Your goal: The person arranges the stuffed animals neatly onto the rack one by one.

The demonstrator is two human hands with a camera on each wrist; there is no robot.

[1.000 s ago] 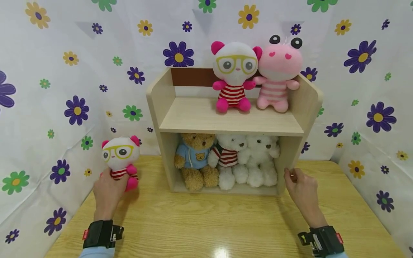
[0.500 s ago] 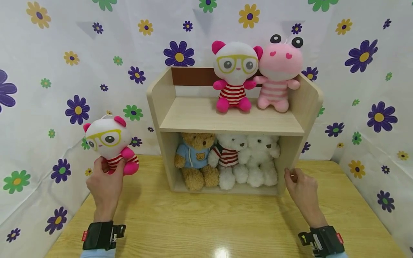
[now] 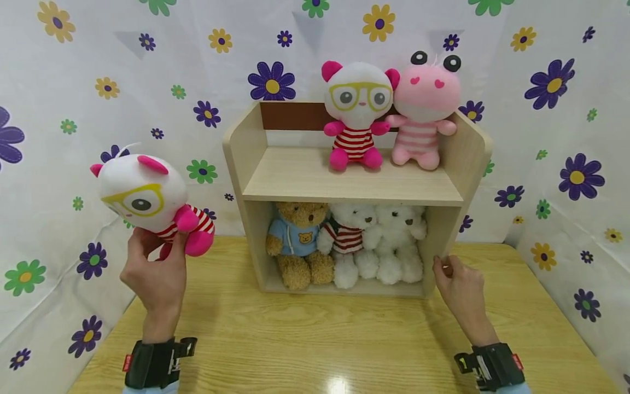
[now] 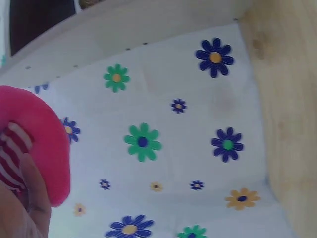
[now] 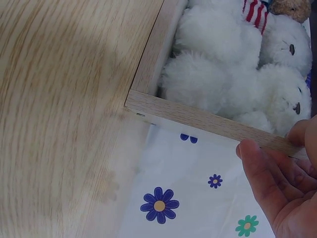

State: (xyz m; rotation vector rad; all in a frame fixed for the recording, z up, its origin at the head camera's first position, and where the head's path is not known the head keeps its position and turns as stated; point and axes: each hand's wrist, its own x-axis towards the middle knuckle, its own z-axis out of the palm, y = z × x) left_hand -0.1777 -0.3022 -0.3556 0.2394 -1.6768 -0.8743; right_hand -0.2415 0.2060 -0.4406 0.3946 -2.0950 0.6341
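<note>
At the left of the head view, my left hand (image 3: 156,273) grips a plush panda (image 3: 143,191) with yellow glasses, pink ears and a red-striped body. The toy is tilted, its head to the left, held above the table. In the left wrist view a pink limb of the panda (image 4: 54,148) shows beside the thumb. My right hand (image 3: 460,284) pinches the right side panel of the wooden shelf (image 3: 354,189); the right wrist view shows the thumb inside and fingers outside the panel edge (image 5: 208,119).
On the upper shelf sit a matching panda (image 3: 355,143) and a pink plush hippo (image 3: 427,96). Below are a brown bear (image 3: 300,241) in a blue hoodie, a white bear in a striped sweater (image 3: 348,241) and a plain white bear (image 3: 400,246). Flowered cloth (image 3: 536,131) surrounds the table (image 3: 315,334).
My left hand has lifted the panda off the table, up and slightly left, and the toy has tipped over toward the left. The right hand has stayed on the shelf panel.
</note>
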